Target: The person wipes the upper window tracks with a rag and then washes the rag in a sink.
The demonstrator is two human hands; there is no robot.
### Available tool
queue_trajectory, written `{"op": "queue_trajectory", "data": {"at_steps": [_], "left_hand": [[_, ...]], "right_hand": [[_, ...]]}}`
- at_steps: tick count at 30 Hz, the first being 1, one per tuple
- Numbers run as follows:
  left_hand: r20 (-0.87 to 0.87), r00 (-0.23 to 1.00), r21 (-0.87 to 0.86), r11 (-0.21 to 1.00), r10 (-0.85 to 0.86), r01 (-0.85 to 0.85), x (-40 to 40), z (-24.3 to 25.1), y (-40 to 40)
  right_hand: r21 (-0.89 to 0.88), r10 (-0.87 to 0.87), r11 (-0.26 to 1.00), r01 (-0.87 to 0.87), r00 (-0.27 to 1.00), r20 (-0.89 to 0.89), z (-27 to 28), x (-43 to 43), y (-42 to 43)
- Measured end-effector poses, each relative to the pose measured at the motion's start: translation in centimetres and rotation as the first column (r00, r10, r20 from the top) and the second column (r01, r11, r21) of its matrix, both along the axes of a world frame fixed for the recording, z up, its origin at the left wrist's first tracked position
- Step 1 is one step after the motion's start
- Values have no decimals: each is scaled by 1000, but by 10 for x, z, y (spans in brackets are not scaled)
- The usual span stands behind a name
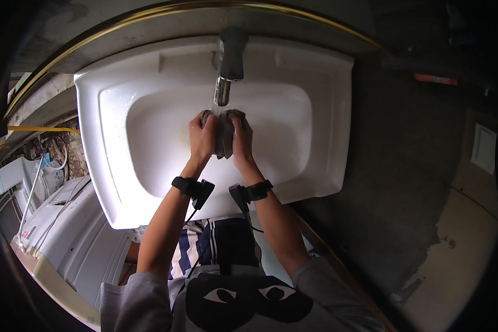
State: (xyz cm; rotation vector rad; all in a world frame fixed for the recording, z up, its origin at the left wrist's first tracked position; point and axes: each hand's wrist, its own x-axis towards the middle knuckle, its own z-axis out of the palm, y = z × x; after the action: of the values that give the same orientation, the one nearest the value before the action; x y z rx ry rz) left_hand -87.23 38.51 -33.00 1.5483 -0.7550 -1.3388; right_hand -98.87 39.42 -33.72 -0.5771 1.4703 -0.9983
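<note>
Both my hands grip a dark wet cloth (223, 139) over the basin of a white ceramic sink (274, 166). My left hand (203, 135) closes around its left side, and my right hand (241, 137) around its right side. Running water from the faucet (223, 89) falls onto the cloth between my thumbs. The cloth looks bunched, and much of it is hidden by my fingers. Its exact kind cannot be made out.
A white plastic appliance (74, 240), perhaps a washing machine, stands left of the sink. A yellow pipe (43, 129) and a white hose (32, 199) run nearby. Black wrist straps (184, 186) with small devices and cables are on both forearms. A dark wall (398, 166) rises at right.
</note>
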Motion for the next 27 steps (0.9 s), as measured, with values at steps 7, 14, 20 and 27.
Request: {"op": "queue_trajectory", "data": {"at_steps": [7,14,20,27], "left_hand": [[226,971,-274,952,-73,135,5,25,8],[46,999,-38,999,16,-15,8,1,7],[-843,488,355,915,226,190,11,6,6],[-875,413,362,907,251,216,14,18,6]], "right_hand": [[271,-54,934,-232,658,751,10,-20,2],[238,-122,971,-16,825,552,-11,-30,6],[72,26,996,-55,933,359,4,-37,0],[13,235,966,-259,898,372,41,-31,-21]]}}
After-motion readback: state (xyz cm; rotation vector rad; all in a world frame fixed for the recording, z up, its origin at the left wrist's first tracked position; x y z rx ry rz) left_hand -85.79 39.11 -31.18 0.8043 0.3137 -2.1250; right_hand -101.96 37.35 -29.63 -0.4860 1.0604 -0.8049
